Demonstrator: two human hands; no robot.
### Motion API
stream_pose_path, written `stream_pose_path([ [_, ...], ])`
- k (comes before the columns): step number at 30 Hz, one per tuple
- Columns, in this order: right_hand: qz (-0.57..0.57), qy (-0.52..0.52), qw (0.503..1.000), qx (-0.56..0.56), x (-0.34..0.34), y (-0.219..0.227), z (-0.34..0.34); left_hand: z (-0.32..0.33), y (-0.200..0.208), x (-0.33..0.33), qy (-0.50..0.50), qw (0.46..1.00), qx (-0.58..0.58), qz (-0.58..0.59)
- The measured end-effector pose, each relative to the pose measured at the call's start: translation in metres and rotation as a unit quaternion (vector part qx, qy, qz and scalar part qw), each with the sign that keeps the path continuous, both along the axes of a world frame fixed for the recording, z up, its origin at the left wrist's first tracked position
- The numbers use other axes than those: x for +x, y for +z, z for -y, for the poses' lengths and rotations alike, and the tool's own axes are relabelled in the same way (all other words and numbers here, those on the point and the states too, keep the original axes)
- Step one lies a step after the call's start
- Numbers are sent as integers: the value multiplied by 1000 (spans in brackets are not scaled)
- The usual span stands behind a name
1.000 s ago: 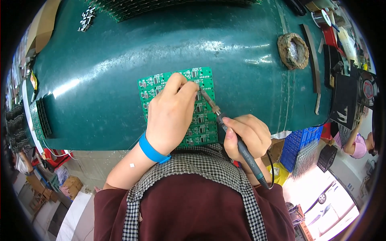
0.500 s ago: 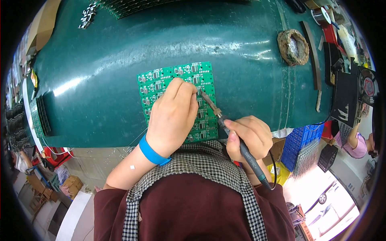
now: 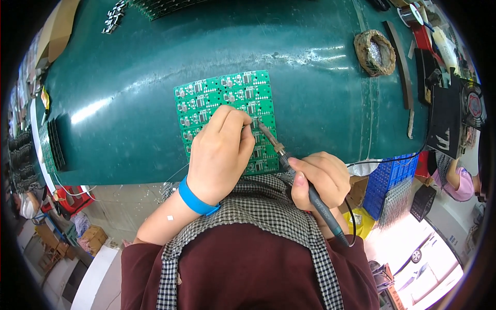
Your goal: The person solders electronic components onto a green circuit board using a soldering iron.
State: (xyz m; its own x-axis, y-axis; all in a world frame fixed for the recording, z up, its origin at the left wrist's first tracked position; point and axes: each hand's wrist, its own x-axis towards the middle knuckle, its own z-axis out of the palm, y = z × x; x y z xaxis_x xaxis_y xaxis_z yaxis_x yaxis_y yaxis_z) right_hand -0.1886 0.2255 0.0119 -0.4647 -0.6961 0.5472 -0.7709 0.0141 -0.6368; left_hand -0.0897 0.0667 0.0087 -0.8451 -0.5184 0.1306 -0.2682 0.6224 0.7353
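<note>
A green panel of small circuit boards point(image 3: 199, 102), with rows of chips and components, lies flat on the green table in front of me. My left hand point(image 3: 219, 155) is over its middle, thumb and fingers pinched at the fingertips on a thin solder wire point(image 3: 182, 169) that trails out beside the wrist. My right hand point(image 3: 323, 178) grips a soldering iron point(image 3: 320, 204) like a pen. The iron's tip points down and left at the panel, close to the left fingertips. Whether it touches a joint is too small to tell. My left hand covers the panel's lower left part.
At the right stands a rough round bowl point(image 3: 375, 53) beside a dark bar point(image 3: 399, 64). A black fan unit point(image 3: 467, 106) and a solder reel point(image 3: 409, 15) sit farther right. More boards point(image 3: 168, 6) are stacked at the far edge; a blue crate point(image 3: 387, 181) stands below the table.
Both hands have shifted about one row nearer to me over the panel, the iron's tip staying close to the left fingertips. The whole view has tilted slightly.
</note>
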Motion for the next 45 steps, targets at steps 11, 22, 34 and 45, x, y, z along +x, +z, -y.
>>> stream_pose_path([
  [11,-5,0,1000,-19,7,-3,-7,-4,-2,4,-25,999,-26,-6],
  [22,-2,12,1000,-9,12,-1,-16,-16,0,12,-3,1000,0,1],
  [34,-7,5,1000,-25,19,4,-31,-21,10,25,-24,999,-21,18],
  [45,-14,8,1000,-15,24,-1,-30,-29,0,26,-14,1000,-3,0],
])
